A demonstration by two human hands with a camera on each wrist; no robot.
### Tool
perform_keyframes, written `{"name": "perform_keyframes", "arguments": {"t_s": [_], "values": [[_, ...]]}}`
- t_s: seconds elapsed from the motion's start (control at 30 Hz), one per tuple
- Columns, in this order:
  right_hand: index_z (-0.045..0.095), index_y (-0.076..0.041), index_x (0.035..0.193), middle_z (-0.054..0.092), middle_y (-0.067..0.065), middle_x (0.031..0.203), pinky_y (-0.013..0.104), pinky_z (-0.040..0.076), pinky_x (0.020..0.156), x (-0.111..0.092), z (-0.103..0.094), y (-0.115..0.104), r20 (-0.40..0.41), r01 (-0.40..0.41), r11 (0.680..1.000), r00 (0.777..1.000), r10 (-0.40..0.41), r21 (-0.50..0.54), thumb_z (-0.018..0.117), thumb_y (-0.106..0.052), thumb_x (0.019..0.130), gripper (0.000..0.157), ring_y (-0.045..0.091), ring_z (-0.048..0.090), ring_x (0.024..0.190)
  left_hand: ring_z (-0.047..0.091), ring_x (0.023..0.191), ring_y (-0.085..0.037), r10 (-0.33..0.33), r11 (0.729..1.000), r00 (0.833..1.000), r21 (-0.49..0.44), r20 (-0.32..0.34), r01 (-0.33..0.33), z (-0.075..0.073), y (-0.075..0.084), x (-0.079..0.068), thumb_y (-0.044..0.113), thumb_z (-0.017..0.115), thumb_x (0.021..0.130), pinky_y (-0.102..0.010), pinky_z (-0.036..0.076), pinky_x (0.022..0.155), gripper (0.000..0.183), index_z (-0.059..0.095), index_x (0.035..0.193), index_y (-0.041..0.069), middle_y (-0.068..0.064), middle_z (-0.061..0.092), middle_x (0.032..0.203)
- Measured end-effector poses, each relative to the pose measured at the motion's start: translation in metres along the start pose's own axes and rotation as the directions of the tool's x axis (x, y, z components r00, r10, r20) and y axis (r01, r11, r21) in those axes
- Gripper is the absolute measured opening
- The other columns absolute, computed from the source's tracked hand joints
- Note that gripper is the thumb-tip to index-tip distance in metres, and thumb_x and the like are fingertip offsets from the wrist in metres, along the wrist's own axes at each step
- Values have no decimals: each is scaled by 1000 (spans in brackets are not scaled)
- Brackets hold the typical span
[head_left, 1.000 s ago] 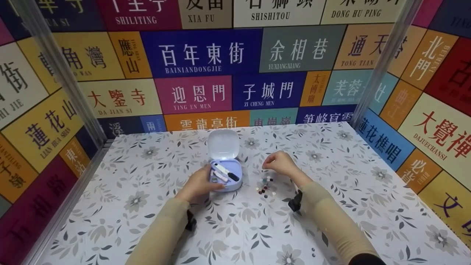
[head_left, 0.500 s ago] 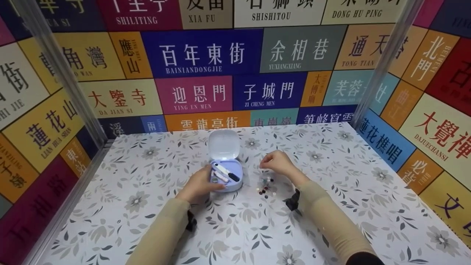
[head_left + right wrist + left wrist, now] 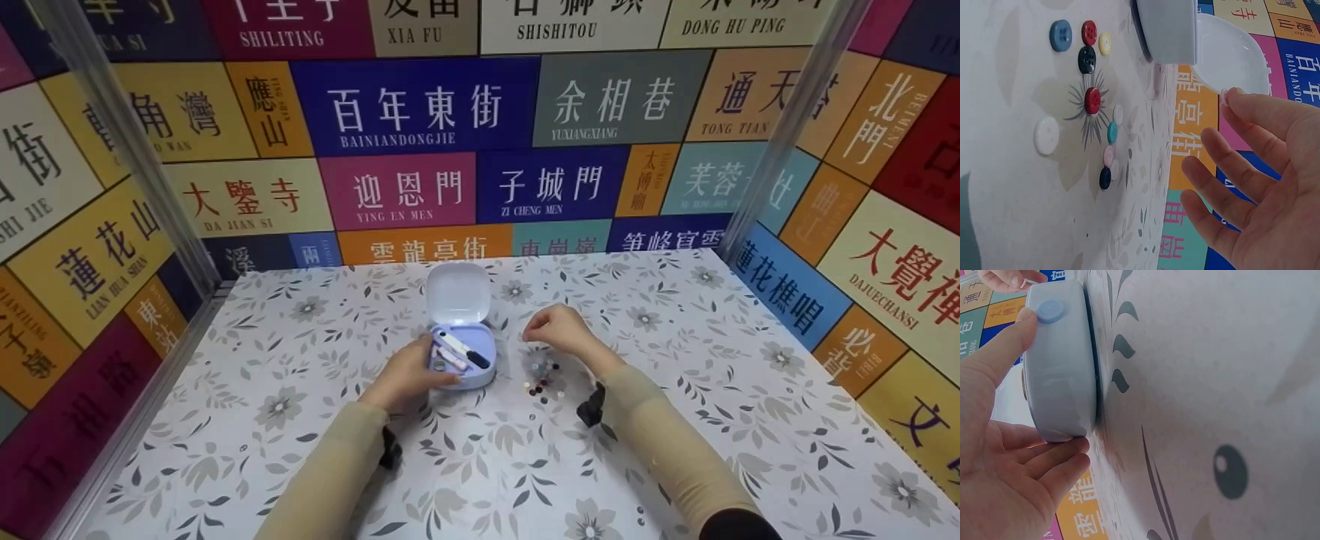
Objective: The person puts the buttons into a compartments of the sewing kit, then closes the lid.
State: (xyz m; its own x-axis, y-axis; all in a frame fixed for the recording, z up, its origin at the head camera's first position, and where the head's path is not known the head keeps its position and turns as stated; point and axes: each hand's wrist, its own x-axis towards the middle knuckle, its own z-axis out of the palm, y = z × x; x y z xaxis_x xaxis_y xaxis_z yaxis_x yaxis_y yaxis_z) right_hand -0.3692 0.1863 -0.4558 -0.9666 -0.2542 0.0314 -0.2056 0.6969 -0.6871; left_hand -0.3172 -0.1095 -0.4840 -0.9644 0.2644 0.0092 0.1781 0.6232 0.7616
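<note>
In the head view, a small lavender case (image 3: pixel 482 379) stands with its whitish lid (image 3: pixel 458 294) raised. My left hand (image 3: pixel 405 373) grips the case's left side; the left wrist view shows the thumb by the round latch button (image 3: pixel 1050 311) and the fingers along another side. Inside lie a slim white tool with a dark end (image 3: pixel 465 349) and smaller pieces. To the right of the case, above the table, my right hand (image 3: pixel 566 331) pinches a small pale pink button (image 3: pixel 1224 97) between thumb and index finger, the other fingers spread.
Several loose buttons in red, blue, white, teal and black, among them a red button (image 3: pixel 1093 100) and a white button (image 3: pixel 1046 135), lie right of the case. The floral-covered table (image 3: pixel 300 465) meets walls of coloured sign panels (image 3: pixel 412 105).
My right hand has drifted a little left, toward the case, still pinching the button. The left hand keeps its grip on the case.
</note>
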Motion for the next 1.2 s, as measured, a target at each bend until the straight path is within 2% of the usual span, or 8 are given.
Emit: {"name": "perform_keyframes", "arguments": {"t_s": [0.1,0.37,0.73,0.87,1.1,1.2], "values": [[77,-9,85,71,-1,80,29,49,64,2,2,-2,-2,13,1000,1000,-13,-4,76,-20,82,12,14,59,70,41,133,-31,32,999,999,17,-4,-32,-2,0,0,36,86,69,-44,25,114,102,32,151,6,-14,45,146],[76,-10,84,70,-1,80,28,49,60,6,7,-9,17,18,1000,1000,-18,-7,75,-19,83,10,14,58,69,40,134,-32,17,999,1000,44,-6,-17,-3,1,0,39,85,70,-45,25,114,104,30,151,4,-15,42,148],[77,-9,83,71,-1,77,27,49,59,11,15,-16,25,32,999,999,-32,3,77,-18,82,10,13,58,66,37,136,-29,-7,1000,1000,6,-1,7,-1,1,0,39,86,69,-44,23,115,104,31,151,7,-12,40,150],[76,-8,83,71,-1,77,30,51,63,12,20,-17,24,45,999,999,-45,1,77,-18,82,10,13,59,67,36,137,-29,-14,1000,1000,8,-3,14,-1,0,0,39,86,69,-43,22,115,104,31,152,7,-11,39,151],[76,-8,82,71,0,80,33,53,71,14,25,-22,23,38,999,999,-39,20,76,-17,82,9,15,61,72,46,129,-32,57,997,998,46,-19,-56,0,-1,1,35,86,70,-45,30,111,99,36,148,2,-16,49,142],[76,-8,83,71,0,80,31,53,69,15,28,-24,24,26,999,999,-27,22,76,-17,82,9,15,61,72,44,131,-31,29,999,999,32,-14,-29,1,-1,2,37,86,69,-44,28,113,100,35,149,4,-14,47,144]]}}
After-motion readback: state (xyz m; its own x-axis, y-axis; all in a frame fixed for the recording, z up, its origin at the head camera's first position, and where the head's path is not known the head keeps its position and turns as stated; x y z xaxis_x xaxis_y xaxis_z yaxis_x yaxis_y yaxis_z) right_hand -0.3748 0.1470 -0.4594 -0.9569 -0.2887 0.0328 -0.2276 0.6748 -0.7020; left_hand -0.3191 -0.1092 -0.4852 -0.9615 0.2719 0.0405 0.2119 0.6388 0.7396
